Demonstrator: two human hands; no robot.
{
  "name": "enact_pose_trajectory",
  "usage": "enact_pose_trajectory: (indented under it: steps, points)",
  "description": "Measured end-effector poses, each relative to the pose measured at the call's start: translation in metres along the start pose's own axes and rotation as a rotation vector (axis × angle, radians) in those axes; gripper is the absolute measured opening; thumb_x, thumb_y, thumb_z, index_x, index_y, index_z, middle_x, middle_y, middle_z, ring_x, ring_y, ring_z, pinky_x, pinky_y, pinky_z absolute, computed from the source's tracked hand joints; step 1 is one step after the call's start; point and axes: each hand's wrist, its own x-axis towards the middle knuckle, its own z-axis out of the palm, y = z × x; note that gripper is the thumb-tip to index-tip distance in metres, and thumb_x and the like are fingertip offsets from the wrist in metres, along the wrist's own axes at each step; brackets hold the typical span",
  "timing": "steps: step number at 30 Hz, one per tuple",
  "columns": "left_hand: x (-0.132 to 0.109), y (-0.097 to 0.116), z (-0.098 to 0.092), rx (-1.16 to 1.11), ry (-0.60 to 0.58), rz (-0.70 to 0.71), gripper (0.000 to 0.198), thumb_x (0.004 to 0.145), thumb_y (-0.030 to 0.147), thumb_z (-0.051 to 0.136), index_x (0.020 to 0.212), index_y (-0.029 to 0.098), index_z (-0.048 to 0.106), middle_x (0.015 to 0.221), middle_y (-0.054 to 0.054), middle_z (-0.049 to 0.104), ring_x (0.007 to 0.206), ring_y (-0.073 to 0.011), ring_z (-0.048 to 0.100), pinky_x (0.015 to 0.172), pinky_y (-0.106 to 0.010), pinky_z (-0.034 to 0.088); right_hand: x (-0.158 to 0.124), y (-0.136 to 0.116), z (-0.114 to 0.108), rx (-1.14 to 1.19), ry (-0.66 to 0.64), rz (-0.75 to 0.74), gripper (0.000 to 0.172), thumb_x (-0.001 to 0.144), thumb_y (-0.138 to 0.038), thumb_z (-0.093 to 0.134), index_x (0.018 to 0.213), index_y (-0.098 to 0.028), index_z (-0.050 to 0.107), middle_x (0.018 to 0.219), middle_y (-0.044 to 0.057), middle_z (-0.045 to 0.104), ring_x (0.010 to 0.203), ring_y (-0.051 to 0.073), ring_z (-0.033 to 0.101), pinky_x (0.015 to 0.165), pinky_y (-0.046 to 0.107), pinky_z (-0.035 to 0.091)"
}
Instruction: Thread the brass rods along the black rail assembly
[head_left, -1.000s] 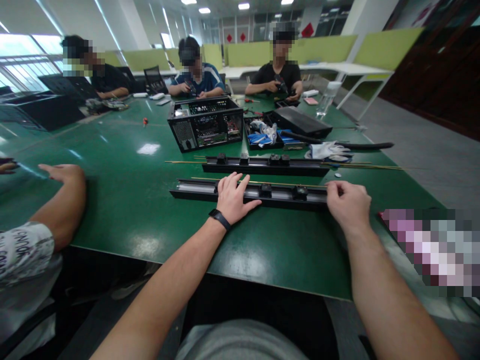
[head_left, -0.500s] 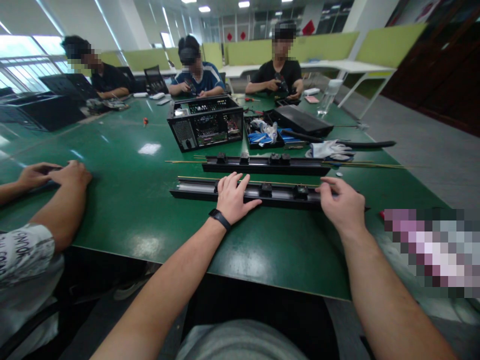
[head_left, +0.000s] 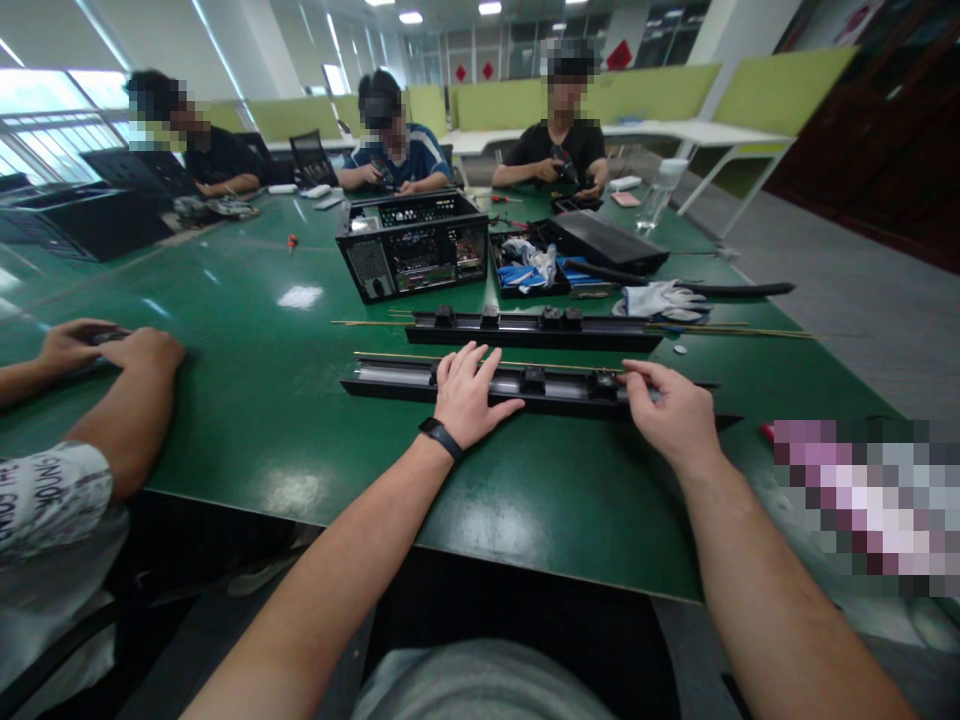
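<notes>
A long black channel (head_left: pixel 397 387) lies crosswise on the table before me, with small black blocks (head_left: pixel 533 379) set inside. Along its far edge runs a thin brass-coloured rod (head_left: pixel 390 355). My left hand (head_left: pixel 469 395) rests over the channel, fingers spread; it covers part of one block. My right hand (head_left: pixel 671 408) is at the channel's right part, thumb and index finger closed together beside the rightmost block (head_left: pixel 602 383). What they pinch, if anything, is too small to make out. Behind lies a second black channel (head_left: pixel 510 328) with several blocks.
Thin rods (head_left: pixel 735 331) stick out past the rear channel. Farther back stand an open computer case (head_left: pixel 412 250), a black tray (head_left: pixel 525 290) holding gloves, and a clear bottle (head_left: pixel 660 195). At left are a co-worker's hands (head_left: pixel 112 345); other people sit across the green table (head_left: pixel 247 400).
My right hand has moved a little left along the channel, up to the rightmost block. My left hand has stayed in place.
</notes>
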Motion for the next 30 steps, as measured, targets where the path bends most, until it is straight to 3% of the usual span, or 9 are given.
enact_pose_trajectory:
  steps: [8, 13, 19, 26, 30]
  points:
    - [-0.001, -0.001, -0.001, -0.004, 0.007, 0.002, 0.080, 0.087, 0.058, 0.085, 0.153, 0.022, 0.060, 0.162, -0.017, 0.057, 0.160, -0.0371, 0.041, 0.132, -0.056, 0.027, 0.001, -0.001, 0.003, -0.059, 0.018, 0.034, 0.033, 0.097, -0.041, 0.057, 0.110, -0.023, 0.082, 0.093, 0.010, 0.080, 0.085, 0.029, 0.071, 0.082, 0.043, 0.056]
    - [0.000, -0.001, -0.001, -0.002, 0.010, 0.005, 0.078, 0.086, 0.058, 0.086, 0.151, 0.022, 0.062, 0.159, -0.017, 0.060, 0.159, -0.0367, 0.043, 0.132, -0.055, 0.027, 0.003, -0.004, 0.005, -0.010, -0.032, -0.054, 0.033, 0.099, -0.037, 0.054, 0.112, -0.022, 0.081, 0.106, 0.012, 0.080, 0.095, 0.030, 0.072, 0.091, 0.047, 0.056]
    - [-0.001, -0.001, -0.001, -0.001, 0.021, 0.005, 0.078, 0.085, 0.059, 0.087, 0.149, 0.021, 0.063, 0.157, -0.018, 0.061, 0.158, -0.0370, 0.045, 0.132, -0.056, 0.027, 0.004, -0.005, 0.005, 0.016, 0.003, -0.120, 0.030, 0.099, -0.036, 0.055, 0.108, -0.022, 0.080, 0.109, 0.013, 0.080, 0.105, 0.031, 0.071, 0.099, 0.050, 0.055]
    - [-0.001, -0.002, 0.000, 0.000, 0.028, -0.003, 0.079, 0.085, 0.060, 0.087, 0.149, 0.021, 0.063, 0.157, -0.018, 0.061, 0.157, -0.0372, 0.045, 0.132, -0.056, 0.027, 0.002, -0.012, 0.005, 0.033, -0.008, -0.177, 0.032, 0.098, -0.045, 0.061, 0.112, -0.022, 0.079, 0.114, 0.013, 0.079, 0.108, 0.032, 0.071, 0.102, 0.052, 0.054]
    - [-0.001, -0.002, -0.001, -0.004, 0.021, -0.005, 0.079, 0.085, 0.059, 0.087, 0.150, 0.023, 0.062, 0.156, -0.018, 0.062, 0.157, -0.0374, 0.045, 0.132, -0.056, 0.027, 0.003, -0.011, 0.006, 0.031, -0.013, -0.147, 0.032, 0.102, -0.040, 0.053, 0.108, -0.023, 0.078, 0.112, 0.013, 0.080, 0.108, 0.032, 0.071, 0.101, 0.051, 0.053]
